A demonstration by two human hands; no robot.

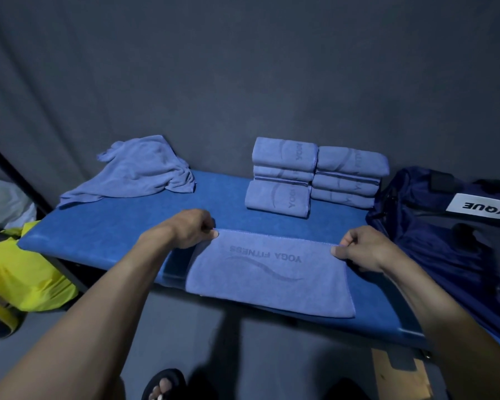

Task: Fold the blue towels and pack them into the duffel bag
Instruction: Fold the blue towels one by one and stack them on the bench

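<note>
Presently, your blue worktop [122, 226] carries, right end, the navy duffel bag [433, 243]; front centre, a flat towel [269, 281] overhanging the near edge; behind, six folded towels [315, 177], apparently two stacks; far left, one crumpled towel [139, 171]. Left hand [192, 229] and right hand [361, 249]: each grip pinches a far corner of the flat towel.

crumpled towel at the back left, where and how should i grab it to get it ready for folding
The crumpled towel is bunched high at the back, but one part trails flat toward the front left of the blue table. Come from that front-left side with the left hand and pinch the flat end's edge. It lies single and spread, so lifting there probably lets the bunch shake out.
</note>
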